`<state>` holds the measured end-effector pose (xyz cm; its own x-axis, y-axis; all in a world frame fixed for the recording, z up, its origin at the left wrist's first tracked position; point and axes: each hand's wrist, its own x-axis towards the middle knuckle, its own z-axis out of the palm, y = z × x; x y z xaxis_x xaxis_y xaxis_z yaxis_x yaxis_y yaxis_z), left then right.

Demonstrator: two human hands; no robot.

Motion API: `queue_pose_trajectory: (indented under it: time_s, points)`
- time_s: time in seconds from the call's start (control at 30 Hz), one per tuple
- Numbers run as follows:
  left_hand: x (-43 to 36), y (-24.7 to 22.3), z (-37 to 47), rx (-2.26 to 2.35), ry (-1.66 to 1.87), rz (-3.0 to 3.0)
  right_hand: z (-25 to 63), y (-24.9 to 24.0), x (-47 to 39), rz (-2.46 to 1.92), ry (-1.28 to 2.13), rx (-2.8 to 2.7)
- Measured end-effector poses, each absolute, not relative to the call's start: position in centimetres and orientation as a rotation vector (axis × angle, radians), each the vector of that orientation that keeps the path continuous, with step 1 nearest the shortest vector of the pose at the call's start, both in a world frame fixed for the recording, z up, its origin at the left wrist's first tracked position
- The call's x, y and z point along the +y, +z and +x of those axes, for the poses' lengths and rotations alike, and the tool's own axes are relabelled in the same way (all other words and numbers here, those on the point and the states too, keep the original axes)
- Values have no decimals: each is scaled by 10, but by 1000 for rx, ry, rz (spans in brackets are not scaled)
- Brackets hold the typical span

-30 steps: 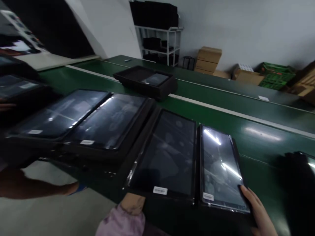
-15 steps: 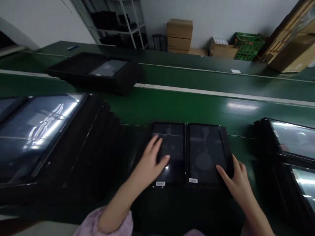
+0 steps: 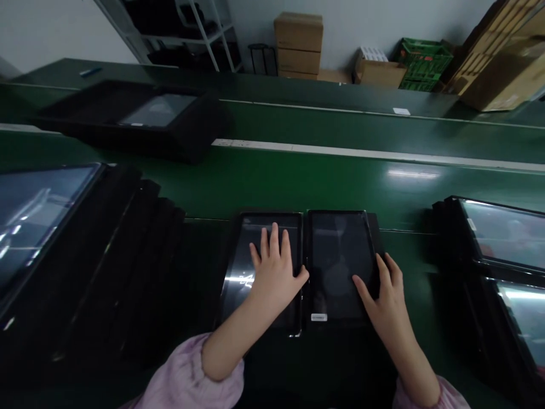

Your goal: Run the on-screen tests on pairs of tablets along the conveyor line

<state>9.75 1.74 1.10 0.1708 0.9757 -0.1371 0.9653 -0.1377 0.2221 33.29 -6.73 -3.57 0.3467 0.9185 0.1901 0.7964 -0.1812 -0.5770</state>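
Observation:
Two dark glass panels lie side by side in a black tray (image 3: 373,227) on the green work surface. Over the left panel (image 3: 238,258) my left hand (image 3: 275,272) is spread, its thumb near the gap between the panels. That panel looks slightly tilted, with a bright reflection on it. At the right edge of the right panel (image 3: 338,255), my right hand (image 3: 385,295) rests with thumb on the glass and fingers along the tray's outer side. A white label shows at the right panel's lower left corner.
Stacked black trays with glass panels stand at the left (image 3: 140,227) and right (image 3: 460,238). Another black tray (image 3: 183,130) with one panel sits across the belt. Cardboard boxes (image 3: 298,37) and a green crate (image 3: 426,59) are by the wall.
My left hand has moved right over the left panel and spread its fingers. The left panel's reflection has changed and its label no longer shows. The camera view has shifted slightly.

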Motion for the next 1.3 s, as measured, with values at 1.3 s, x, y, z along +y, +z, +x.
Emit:
queue_pose_trajectory:
  time_s: [1.3]
  points:
    - [-14, -19, -48, 1768, 1223, 998, 375, -30, -45, -1802, 574, -976]
